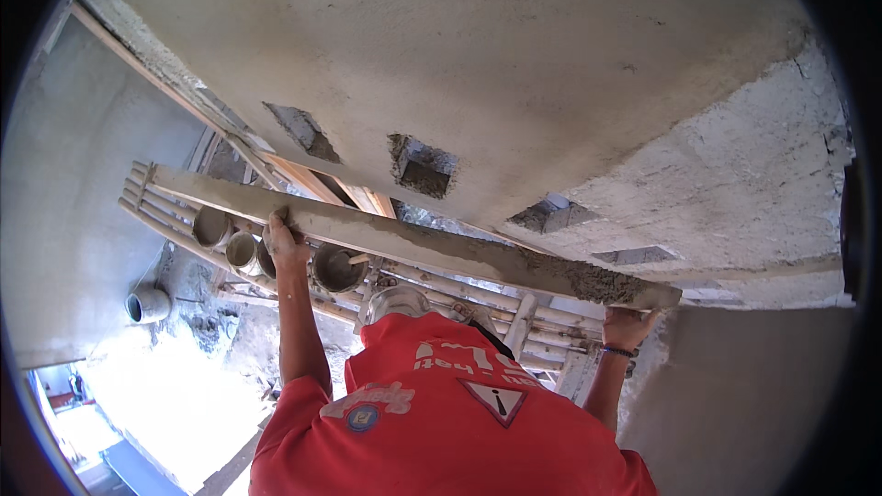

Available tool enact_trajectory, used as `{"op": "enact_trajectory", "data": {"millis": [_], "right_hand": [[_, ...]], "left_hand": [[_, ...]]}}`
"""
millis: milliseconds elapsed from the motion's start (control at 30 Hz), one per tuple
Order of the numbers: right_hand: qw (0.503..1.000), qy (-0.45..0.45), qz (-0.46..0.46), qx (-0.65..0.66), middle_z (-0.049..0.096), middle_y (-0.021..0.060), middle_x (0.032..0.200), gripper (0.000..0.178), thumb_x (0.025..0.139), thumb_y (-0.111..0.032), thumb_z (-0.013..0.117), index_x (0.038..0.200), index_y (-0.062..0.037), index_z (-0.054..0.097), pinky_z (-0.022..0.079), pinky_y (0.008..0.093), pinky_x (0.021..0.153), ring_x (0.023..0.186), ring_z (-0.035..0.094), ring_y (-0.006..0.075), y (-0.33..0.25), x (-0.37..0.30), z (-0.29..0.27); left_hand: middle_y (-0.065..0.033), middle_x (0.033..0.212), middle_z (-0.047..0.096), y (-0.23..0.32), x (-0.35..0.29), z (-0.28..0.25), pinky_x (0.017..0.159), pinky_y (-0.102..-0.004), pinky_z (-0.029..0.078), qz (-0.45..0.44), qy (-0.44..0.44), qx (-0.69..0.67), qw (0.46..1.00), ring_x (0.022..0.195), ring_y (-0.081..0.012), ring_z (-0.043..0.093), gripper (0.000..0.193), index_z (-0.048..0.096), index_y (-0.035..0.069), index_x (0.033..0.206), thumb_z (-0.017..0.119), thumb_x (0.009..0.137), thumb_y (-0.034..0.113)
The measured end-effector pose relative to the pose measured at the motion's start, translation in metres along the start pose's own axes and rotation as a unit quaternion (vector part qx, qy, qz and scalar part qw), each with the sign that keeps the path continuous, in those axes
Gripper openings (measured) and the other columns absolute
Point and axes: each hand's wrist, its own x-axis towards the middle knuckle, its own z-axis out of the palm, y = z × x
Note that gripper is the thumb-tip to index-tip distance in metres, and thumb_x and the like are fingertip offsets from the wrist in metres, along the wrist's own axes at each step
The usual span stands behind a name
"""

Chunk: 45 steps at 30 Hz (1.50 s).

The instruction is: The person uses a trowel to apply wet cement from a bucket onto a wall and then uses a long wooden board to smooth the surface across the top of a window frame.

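Observation:
A long, straight screed board [413, 241], caked with grey mortar, slants across the view in front of the wall. My left hand [286, 241] grips its lower edge left of the middle, closed with the thumb side against it. Near the right end my right hand [628, 325] is closed on the same edge from below, its fingers partly hidden by the board. A thick, rough lump of wet mortar [602, 282] clings to the board just above that hand. Beyond it, the plastered wall [514, 64] is smooth and damp on the left, paler and rougher on the right.
Several rectangular holes, including one recess [424, 166], line the wall's lower part. Below the board runs a bamboo scaffold [459, 287] carrying mortar buckets [338, 268]. Another bucket [148, 304] lies lower left, near brightly lit ground. A side wall [753, 386] stands at right.

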Motion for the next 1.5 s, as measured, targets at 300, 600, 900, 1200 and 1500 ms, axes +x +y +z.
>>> {"op": "enact_trajectory", "data": {"millis": [300, 600, 900, 1200, 1500], "right_hand": [[0.998, -0.053, 0.027, 0.003, 0.059, 0.0055, 0.122, 0.051, 0.090, -0.053, 0.047, 0.120, -0.0125, 0.056, 0.046, 0.0438, 0.091, 0.112, 0.055, 0.0248, 0.003, 0.072, -0.075], [0.979, -0.094, 0.181, -0.010, 0.042, 0.0118, 0.139, 0.061, 0.093, -0.055, 0.037, 0.133, -0.0099, 0.043, 0.029, 0.0514, 0.109, 0.130, 0.037, 0.0298, 0.050, 0.065, -0.074], [0.912, -0.201, 0.351, -0.059, 0.043, 0.0131, 0.138, 0.064, 0.091, -0.057, 0.042, 0.132, -0.0076, 0.044, 0.027, 0.0528, 0.110, 0.129, 0.038, 0.0314, 0.158, -0.002, -0.031], [0.854, -0.182, 0.460, -0.162, 0.050, 0.0155, 0.128, 0.068, 0.088, -0.061, 0.046, 0.127, -0.0056, 0.046, 0.040, 0.0492, 0.100, 0.117, 0.049, 0.0334, 0.302, -0.063, 0.014], [0.766, -0.149, 0.528, -0.336, 0.050, 0.0122, 0.127, 0.071, 0.088, -0.066, 0.038, 0.132, -0.0107, 0.041, 0.042, 0.0509, 0.097, 0.119, 0.047, 0.0326, 0.478, -0.059, 0.024]], "left_hand": [[-0.0089, 0.101, 0.061, -0.030, -0.056, -0.029, 0.079, -0.0358, 0.051, 0.008, 0.032, -0.102, 0.994, 0.091, -0.0217, 0.060, 0.022, 0.054, 0.005, 0.108, 0.047, 0.092, 0.019], [-0.0141, 0.105, 0.061, -0.016, -0.096, -0.084, 0.090, -0.0503, 0.046, -0.012, 0.021, -0.318, 0.948, 0.098, -0.0340, 0.059, 0.043, 0.052, 0.005, 0.118, 0.050, 0.085, 0.033], [-0.0171, 0.097, 0.061, 0.039, -0.068, -0.240, 0.085, -0.0514, 0.047, 0.030, 0.132, -0.240, 0.961, 0.090, -0.0374, 0.059, 0.044, 0.054, 0.004, 0.109, 0.048, 0.084, 0.040], [-0.0204, 0.098, 0.059, 0.128, -0.117, -0.396, 0.084, -0.0491, 0.048, 0.132, 0.283, -0.077, 0.947, 0.090, -0.0363, 0.059, 0.047, 0.049, -0.001, 0.112, 0.048, 0.085, 0.038], [-0.0200, 0.104, 0.059, 0.150, -0.240, -0.459, 0.091, -0.0463, 0.047, 0.221, 0.392, 0.058, 0.891, 0.097, -0.0334, 0.059, 0.045, 0.053, -0.004, 0.112, 0.051, 0.087, 0.034]]}}
